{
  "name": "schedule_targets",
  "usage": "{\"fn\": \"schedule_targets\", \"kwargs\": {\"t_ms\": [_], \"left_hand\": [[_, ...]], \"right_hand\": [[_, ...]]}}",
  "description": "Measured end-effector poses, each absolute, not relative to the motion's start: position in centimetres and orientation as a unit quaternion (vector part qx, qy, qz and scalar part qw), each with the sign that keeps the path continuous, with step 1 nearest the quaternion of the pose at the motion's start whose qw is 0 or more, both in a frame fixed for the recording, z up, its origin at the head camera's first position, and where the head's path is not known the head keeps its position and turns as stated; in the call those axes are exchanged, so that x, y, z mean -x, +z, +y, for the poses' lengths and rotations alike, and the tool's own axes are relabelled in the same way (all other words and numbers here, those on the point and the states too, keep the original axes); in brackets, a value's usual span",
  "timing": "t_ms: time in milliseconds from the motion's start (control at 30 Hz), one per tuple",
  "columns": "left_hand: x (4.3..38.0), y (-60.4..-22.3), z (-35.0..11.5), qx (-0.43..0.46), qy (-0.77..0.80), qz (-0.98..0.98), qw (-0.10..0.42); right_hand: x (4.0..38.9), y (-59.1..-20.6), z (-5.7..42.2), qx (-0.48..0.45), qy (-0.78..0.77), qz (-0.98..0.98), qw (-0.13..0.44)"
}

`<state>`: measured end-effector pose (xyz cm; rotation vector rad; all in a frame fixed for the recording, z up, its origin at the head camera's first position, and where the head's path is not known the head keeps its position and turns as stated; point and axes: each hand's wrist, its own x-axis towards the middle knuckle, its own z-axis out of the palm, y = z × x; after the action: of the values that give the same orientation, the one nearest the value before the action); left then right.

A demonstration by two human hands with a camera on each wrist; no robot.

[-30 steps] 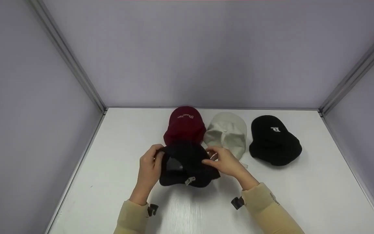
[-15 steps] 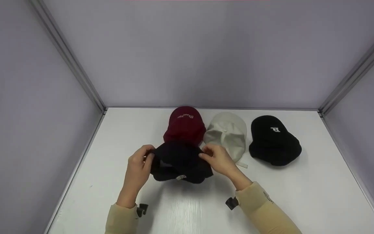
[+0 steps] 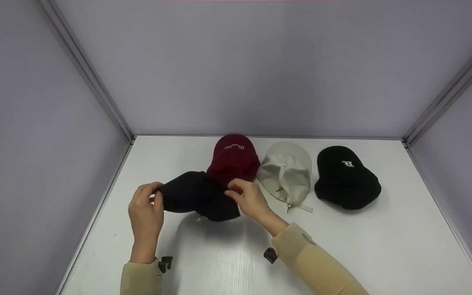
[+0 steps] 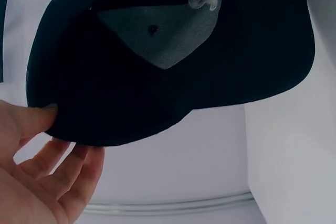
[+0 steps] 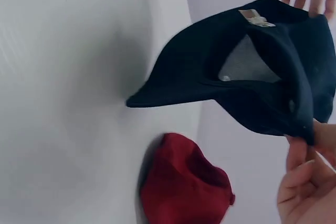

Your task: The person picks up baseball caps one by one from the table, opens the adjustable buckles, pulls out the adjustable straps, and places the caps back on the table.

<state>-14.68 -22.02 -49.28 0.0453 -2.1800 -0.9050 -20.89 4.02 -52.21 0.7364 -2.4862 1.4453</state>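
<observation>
A dark baseball cap [image 3: 191, 192] is held above the white tabletop between both hands. My left hand [image 3: 146, 215] pinches its edge at the left, thumb on one side and fingers on the other, as the left wrist view shows at the cap's rim [image 4: 121, 124]. On the opposite side, my right hand [image 3: 252, 200] pinches another edge of it. The right wrist view shows the brim [image 5: 178, 85] jutting out and a pale label inside the opening [image 5: 256, 18]. Just behind this cap lies a red cap [image 3: 234, 159] with white lettering, partly covered by it.
Right of the red cap lies a cream cap [image 3: 287, 172] with its strap end loose. Further right is a black cap [image 3: 346, 180] with a white letter. Grey panels [image 3: 260, 73] wall the white table [image 3: 363, 254] at the back and both sides.
Both hands have moved left, carrying the dark cap with them and turning it, so its opening no longer faces the head camera. More of the cream cap shows. The other caps stay put.
</observation>
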Motion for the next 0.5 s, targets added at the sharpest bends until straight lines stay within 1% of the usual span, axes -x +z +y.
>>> {"fn": "schedule_targets", "kwargs": {"t_ms": [133,233,367,500], "left_hand": [[14.5,-49.9,-22.5,-0.034,-0.353,-0.844,0.404],[14.0,-50.5,-22.6,-0.043,-0.339,-0.85,0.402],[13.1,-51.3,-22.7,-0.071,-0.31,-0.875,0.366],[12.4,-52.0,-22.8,-0.1,-0.284,-0.904,0.304]], "right_hand": [[21.0,-52.9,2.5,-0.242,0.507,-0.822,0.091],[20.9,-53.6,1.7,-0.243,0.52,-0.815,0.079],[20.6,-54.2,1.2,-0.252,0.519,-0.815,0.052],[20.6,-54.8,1.2,-0.256,0.484,-0.836,0.032]]}}
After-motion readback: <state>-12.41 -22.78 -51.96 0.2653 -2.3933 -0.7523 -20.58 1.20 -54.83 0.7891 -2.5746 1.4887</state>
